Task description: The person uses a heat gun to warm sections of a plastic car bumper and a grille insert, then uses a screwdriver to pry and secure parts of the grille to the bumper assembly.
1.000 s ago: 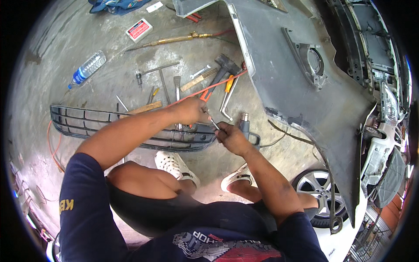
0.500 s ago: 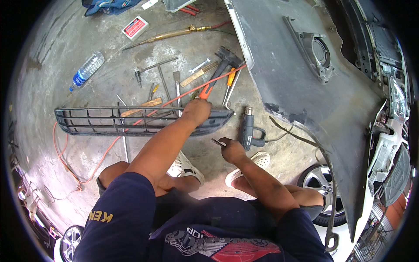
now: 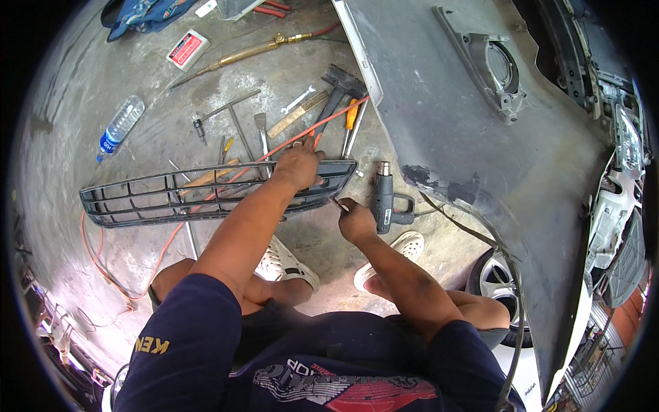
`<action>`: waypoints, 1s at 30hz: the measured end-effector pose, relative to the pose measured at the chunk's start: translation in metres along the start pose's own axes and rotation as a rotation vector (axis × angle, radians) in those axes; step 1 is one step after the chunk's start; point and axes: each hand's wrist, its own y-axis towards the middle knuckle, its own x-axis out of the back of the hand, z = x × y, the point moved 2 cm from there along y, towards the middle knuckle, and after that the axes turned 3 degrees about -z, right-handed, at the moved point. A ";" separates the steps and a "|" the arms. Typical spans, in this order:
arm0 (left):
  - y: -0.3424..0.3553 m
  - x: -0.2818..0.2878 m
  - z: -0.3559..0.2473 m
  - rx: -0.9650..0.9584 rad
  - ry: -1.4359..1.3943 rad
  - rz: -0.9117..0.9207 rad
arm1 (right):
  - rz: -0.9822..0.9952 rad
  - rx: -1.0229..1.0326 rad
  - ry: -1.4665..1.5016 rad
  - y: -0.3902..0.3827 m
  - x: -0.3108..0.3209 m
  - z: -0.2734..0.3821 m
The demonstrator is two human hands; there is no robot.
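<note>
A black plastic car grille [image 3: 152, 184] lies over several tools on the concrete, its right end higher than its left. My left hand [image 3: 300, 163] is closed on the upper edge towards that right end. My right hand [image 3: 357, 222], also closed, pinches a small thin metal tool [image 3: 338, 203] whose tip meets or nearly meets the lower edge of the grille; its kind is hidden by my fingers. A dark heat gun [image 3: 383, 196] lies just right of my right hand. Beyond my left hand is a sledgehammer [image 3: 343, 82] with part of its orange handle hidden.
A large grey car bumper panel [image 3: 473, 137] fills the right side. An orange cord [image 3: 165, 247] runs across the floor under the grille. Farther off lie a water bottle [image 3: 122, 126], a brass torch [image 3: 250, 51], a wrench [image 3: 298, 99] and an orange-handled screwdriver [image 3: 351, 115].
My right hand has moved up and left, bringing the small tool to the grille's lower edge. The grille has tilted slightly under my left hand. The whole view has shifted a little.
</note>
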 end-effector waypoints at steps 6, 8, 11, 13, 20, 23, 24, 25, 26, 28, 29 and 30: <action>0.006 0.001 0.000 -0.011 -0.011 0.010 | -0.042 -0.152 0.062 0.007 -0.008 0.018; 0.006 0.000 -0.001 -0.013 0.010 0.001 | -0.057 -0.206 0.113 0.008 -0.013 0.023; 0.007 0.005 -0.005 0.009 0.005 0.053 | -0.036 -0.298 0.132 0.007 -0.011 0.029; 0.008 0.005 -0.007 0.004 -0.001 0.067 | -0.020 -0.315 0.108 0.011 -0.014 0.031; 0.010 -0.001 -0.005 0.031 -0.020 0.097 | -0.021 -0.295 0.090 0.023 0.001 0.041; 0.008 -0.009 -0.008 0.036 0.016 0.115 | -0.003 -0.292 0.038 0.025 0.003 0.042; 0.007 -0.014 -0.008 0.041 0.031 0.122 | 0.030 -0.295 0.027 0.028 0.003 0.043; 0.007 -0.017 -0.008 0.047 0.038 0.103 | 0.030 -0.285 0.029 0.028 0.004 0.043; 0.006 -0.021 -0.007 0.056 0.045 0.085 | 0.033 -0.274 0.030 0.024 0.007 0.046; 0.004 -0.027 -0.006 0.085 0.035 0.055 | 0.034 -0.266 0.025 0.021 0.009 0.049; 0.003 -0.030 -0.008 0.100 0.017 0.045 | 0.030 -0.273 0.020 0.025 0.005 0.043; -0.001 -0.026 -0.009 0.121 0.001 0.040 | 0.034 -0.279 0.017 0.026 0.006 0.045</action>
